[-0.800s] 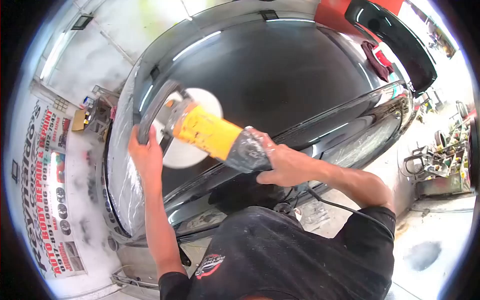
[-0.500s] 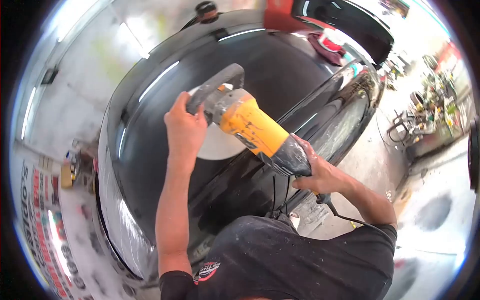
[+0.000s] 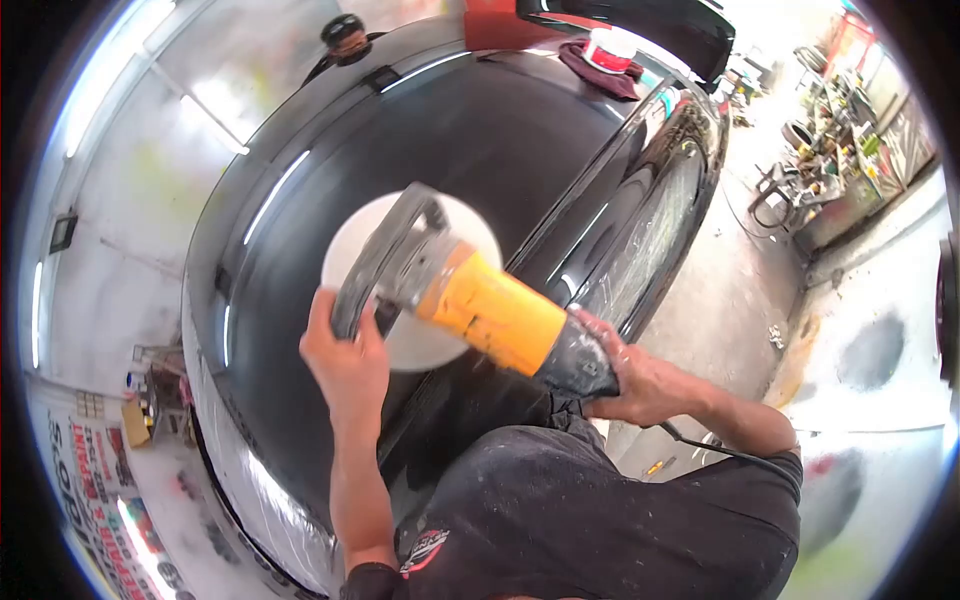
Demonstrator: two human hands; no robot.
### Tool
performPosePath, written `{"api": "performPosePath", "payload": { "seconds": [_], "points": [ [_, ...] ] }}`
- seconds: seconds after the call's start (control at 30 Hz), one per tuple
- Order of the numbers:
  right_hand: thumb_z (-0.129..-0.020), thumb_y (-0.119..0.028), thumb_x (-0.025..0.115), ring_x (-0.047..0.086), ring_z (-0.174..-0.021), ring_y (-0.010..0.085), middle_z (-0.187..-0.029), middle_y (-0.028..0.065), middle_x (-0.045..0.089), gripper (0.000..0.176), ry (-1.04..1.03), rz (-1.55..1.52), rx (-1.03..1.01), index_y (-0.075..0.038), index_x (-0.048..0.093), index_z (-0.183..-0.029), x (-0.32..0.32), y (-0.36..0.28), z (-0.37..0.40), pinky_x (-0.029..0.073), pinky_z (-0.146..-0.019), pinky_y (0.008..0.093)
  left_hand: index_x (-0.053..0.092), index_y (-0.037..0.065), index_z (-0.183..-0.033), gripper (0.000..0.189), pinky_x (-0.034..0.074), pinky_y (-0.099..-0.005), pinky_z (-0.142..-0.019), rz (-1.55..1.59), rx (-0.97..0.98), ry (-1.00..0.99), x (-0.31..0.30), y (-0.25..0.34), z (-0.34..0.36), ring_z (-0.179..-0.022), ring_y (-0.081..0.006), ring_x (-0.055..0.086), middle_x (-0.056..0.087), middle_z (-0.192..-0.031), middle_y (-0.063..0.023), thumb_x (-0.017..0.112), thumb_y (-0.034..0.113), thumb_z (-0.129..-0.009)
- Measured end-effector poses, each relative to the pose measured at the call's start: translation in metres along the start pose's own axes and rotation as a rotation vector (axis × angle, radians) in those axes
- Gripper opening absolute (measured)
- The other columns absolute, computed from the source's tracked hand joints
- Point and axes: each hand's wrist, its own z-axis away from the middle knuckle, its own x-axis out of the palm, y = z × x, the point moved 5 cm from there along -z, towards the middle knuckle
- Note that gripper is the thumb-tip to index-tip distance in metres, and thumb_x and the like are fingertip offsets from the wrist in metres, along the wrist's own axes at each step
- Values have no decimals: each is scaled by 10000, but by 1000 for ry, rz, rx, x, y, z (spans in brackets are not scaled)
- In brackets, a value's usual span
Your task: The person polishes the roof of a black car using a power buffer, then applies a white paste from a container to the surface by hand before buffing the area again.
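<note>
A yellow and black polisher lies slantwise over a glossy black car panel. Around the lower end of its dark front handle, my left hand is closed. My right hand grips the black rear end, where a cable runs off along my forearm. Beneath the tool head, a round white pad shows on both sides of the handle and appears to rest on the panel.
A white and red tub stands on a dark red cloth at the panel's far end. Another person is at the top left. Cluttered items line the right wall. A cardboard box is at left.
The polisher and both hands have moved lower in view, and more of the white pad shows. The whole scene has shifted left in view. Both hands still hold the tool.
</note>
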Motion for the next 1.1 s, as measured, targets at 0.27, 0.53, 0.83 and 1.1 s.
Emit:
{"api": "performPosePath", "payload": {
  "seconds": [0.27, 0.53, 0.83, 1.1],
  "points": [
    [-875, -179, 675, 685, -1050, 485, -1151, 375, 657, 1091, -413, -6, -85, 1, -123, -1596, 66, -27, -21, 516, -1039, 496, 600, -69, -1153, 317, 318, -260, -446, -303, -200, 287, -134, -62, 151, -499, -79, 433, 565, -742, -31, 696, 196, -1010],
    [-846, -153, 669, 685, -1042, 485, -1124, 367, 665, 1105, -307, -36, -52, -10, -122, -1604, 45, -7, 9, 511, -1015, 471, 578, -45, -950, 142, 481, -343, -696, -303, -196, 258, -88, 2, 114, -723, -174, 575, 624, -793, -137, 681, 53, -952],
    [-741, -68, 760, 573, -1264, 333, -1349, 239, 587, 1095, 129, -9, 89, -17, 111, -1621, -89, 36, 103, 408, -1122, 400, 653, -16, -1074, 210, 520, -371, -605, 9, 52, -5, 92, 105, 30, -643, -199, 682, 697, -798, -187, 735, 47, -891],
    [-604, -128, 805, 531, -1276, 251, -1403, 133, 527, 1164, 186, -185, 331, 47, 214, -1591, -151, 22, 150, 405, -1098, 358, 556, 8, -1009, 269, 518, -512, -631, 207, -21, -91, 141, 106, 51, -733, -434, 696, 664, -703, -229, 765, 79, -855]
  ]
}}
